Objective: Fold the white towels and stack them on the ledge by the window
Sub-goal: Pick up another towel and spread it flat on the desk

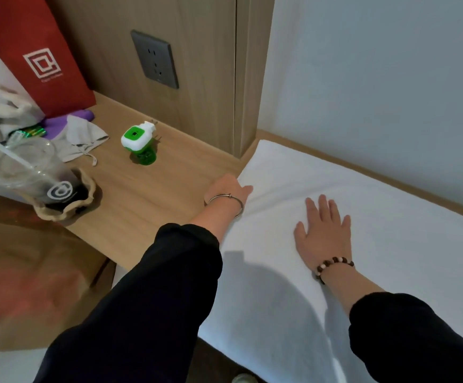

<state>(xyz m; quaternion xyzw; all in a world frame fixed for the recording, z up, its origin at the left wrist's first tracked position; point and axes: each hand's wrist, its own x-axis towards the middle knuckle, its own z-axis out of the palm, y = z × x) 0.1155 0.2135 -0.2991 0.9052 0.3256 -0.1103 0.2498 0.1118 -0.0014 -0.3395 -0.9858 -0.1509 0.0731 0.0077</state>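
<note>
In the head view, your white towel [363,217] lay spread flat over the right half of the frame, on the wooden ledge [169,189]. Its far edge ran just beside the pale wall [377,78], with a thin strip of bare wood showing between them. Its far left corner sat near the foot of the wood panel [197,78]. The near edge hung over the front of the ledge at the bottom of the frame.

Left of the towel there was an open stretch of bare wood. Beyond it stood a green and white plug-in mosquito repellent [137,146], well apart from the towel. A plastic cup [31,167] with a straw stood at the left edge of the frame, below a red paper bag [31,51] in the upper left. A grey wall socket [155,59] sat in the panel above.

Your left hand [229,190], with a silver bangle [226,200] on the wrist, rested at the towel's left edge. Its fingers were mostly hidden, so I cannot tell whether it gripped the cloth. Your right hand [323,230], with a beaded bracelet [332,265], lay flat on the middle of the towel with its fingers straight and spread. The two hands were apart.
</note>
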